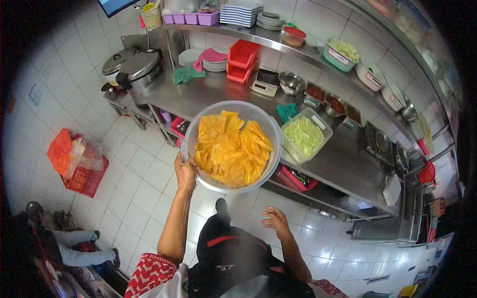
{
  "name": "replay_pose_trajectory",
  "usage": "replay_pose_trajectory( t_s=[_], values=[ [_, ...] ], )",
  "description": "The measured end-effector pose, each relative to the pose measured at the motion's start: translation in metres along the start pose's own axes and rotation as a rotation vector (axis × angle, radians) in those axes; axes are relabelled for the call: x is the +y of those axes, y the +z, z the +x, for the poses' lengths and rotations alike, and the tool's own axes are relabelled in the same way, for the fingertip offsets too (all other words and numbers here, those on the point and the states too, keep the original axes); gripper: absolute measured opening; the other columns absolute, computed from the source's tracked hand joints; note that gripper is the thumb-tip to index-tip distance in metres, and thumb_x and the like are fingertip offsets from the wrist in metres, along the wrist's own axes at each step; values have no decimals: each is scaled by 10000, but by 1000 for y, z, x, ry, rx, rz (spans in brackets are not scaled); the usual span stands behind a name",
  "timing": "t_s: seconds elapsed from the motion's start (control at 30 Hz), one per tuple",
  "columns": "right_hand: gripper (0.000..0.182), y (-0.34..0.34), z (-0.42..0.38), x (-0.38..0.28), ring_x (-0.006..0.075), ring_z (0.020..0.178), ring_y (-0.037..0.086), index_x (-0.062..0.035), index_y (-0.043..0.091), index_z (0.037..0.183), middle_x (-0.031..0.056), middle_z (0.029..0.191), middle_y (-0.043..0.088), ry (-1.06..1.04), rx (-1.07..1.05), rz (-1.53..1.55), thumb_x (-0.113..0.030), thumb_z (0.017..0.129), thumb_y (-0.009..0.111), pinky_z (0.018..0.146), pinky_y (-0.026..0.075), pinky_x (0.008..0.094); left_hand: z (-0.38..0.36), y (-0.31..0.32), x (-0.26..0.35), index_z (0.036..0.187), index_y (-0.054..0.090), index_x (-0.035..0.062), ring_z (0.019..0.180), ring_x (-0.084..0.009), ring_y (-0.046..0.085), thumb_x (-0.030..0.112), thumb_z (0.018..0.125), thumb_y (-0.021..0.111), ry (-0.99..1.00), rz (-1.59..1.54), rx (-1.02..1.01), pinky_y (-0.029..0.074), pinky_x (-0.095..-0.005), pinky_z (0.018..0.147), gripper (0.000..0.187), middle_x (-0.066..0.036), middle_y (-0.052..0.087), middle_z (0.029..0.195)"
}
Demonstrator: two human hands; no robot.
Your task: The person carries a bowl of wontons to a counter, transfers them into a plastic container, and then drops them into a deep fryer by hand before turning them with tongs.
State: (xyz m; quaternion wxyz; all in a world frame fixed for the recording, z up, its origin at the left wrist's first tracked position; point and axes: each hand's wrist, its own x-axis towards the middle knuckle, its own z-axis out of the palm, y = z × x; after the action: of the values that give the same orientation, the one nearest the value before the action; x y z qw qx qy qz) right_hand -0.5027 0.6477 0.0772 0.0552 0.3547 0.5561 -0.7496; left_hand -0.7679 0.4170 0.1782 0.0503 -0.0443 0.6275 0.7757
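My left hand [186,171] is closed on the near left rim of a round clear plastic basin [272,174]. Orange-yellow sheets [231,149], folded and wet-looking, lie heaped inside it. The basin is held out in front of me and overlaps the front edge of the steel counter [171,97] in this view. Lower down, my right hand [276,222] hangs free over the floor, its fingers apart, holding nothing. A square plastic tub of shredded green vegetable [304,135] stands on the counter just right of the basin.
Along the counter sit a white scale [265,82], red bins [242,59], a steel bowl [291,83] and sauce containers [334,105]. Stacked plates [241,14] are on the shelf above. A red crate [88,177] stands on the tiled floor at left, near another person's legs [82,251].
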Motion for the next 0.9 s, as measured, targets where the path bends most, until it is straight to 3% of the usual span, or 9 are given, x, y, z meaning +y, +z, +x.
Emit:
replay_pose_trajectory(
  t_s=[0.1, 0.17, 0.27, 0.37, 0.47, 0.6, 0.73, 0.83, 0.9],
  values=[
    [357, 17, 23, -18, 239, 776, 638, -57, 454, 1211, 138, 1046, 600, -7, 3, -12, -202, 892, 524, 648, 539, 335, 63, 32, 1, 847, 450, 27, 441, -118, 398, -26, 709, 422, 73, -33, 72, 327, -234, 366, 150, -27, 434, 604],
    [421, 23, 43, -36, 237, 807, 631, -50, 465, 1207, 137, 1069, 574, -57, 10, -48, -272, 870, 585, 665, 526, 359, 105, 49, -3, 949, 480, -12, 517, -130, 462, -18, 726, 444, -18, -5, 62, 377, -243, 431, 226, -59, 510, 688],
    [412, 13, 78, -49, 214, 793, 633, -41, 473, 1198, 118, 1034, 594, -74, 59, 82, -239, 860, 603, 654, 534, 339, 150, 73, -24, 1155, 432, -102, 714, -156, 526, -9, 733, 465, 152, 171, -34, 433, -265, 599, 434, -133, 585, 908],
    [407, 28, 99, -106, 194, 783, 631, -19, 477, 1180, 109, 1015, 614, -150, 145, -15, -249, 866, 596, 640, 539, 322, 173, 94, -34, 1194, 397, -137, 663, -140, 498, -10, 724, 473, 28, 272, 76, 416, -253, 574, 492, -104, 577, 841],
    [471, 25, 140, -133, 197, 769, 623, -16, 475, 1181, 125, 1003, 612, -226, 174, -17, -391, 901, 524, 615, 535, 316, 208, 87, -43, 1249, 344, -154, 605, -119, 468, 10, 729, 482, -37, 213, -38, 388, -242, 547, 562, -55, 548, 739],
    [513, 20, 195, -198, 249, 967, 583, -27, 442, 1230, 149, 1123, 570, -292, 187, -45, -427, 912, 485, 776, 508, 382, 224, 94, -31, 1160, 437, -86, 582, -115, 470, 39, 750, 478, -26, 247, -50, 382, -244, 531, 431, -32, 526, 696],
    [554, 33, 246, -280, 274, 1217, 404, -29, 348, 1337, 156, 1343, 401, -487, 145, 99, -398, 932, 431, 991, 353, 438, 253, 86, -46, 1065, 494, -21, 566, -116, 466, 28, 758, 448, 11, 262, -113, 376, -220, 507, 314, -19, 489, 654],
    [548, 44, 285, -315, 255, 1284, 326, -27, 328, 1355, 135, 1394, 343, -492, 55, 208, -366, 937, 428, 1054, 259, 400, 252, 101, -22, 1021, 495, -13, 539, -114, 447, 12, 753, 435, -62, 178, -154, 369, -213, 480, 276, -13, 464, 630],
    [592, 56, 301, -325, 248, 1339, 240, -44, 300, 1377, 125, 1436, 285, -615, -42, 67, -363, 910, 476, 1095, 173, 356, 259, 109, -14, 994, 493, -7, 519, -112, 433, 6, 748, 431, -116, 150, -138, 363, -213, 464, 254, -12, 454, 620]
  ],
)
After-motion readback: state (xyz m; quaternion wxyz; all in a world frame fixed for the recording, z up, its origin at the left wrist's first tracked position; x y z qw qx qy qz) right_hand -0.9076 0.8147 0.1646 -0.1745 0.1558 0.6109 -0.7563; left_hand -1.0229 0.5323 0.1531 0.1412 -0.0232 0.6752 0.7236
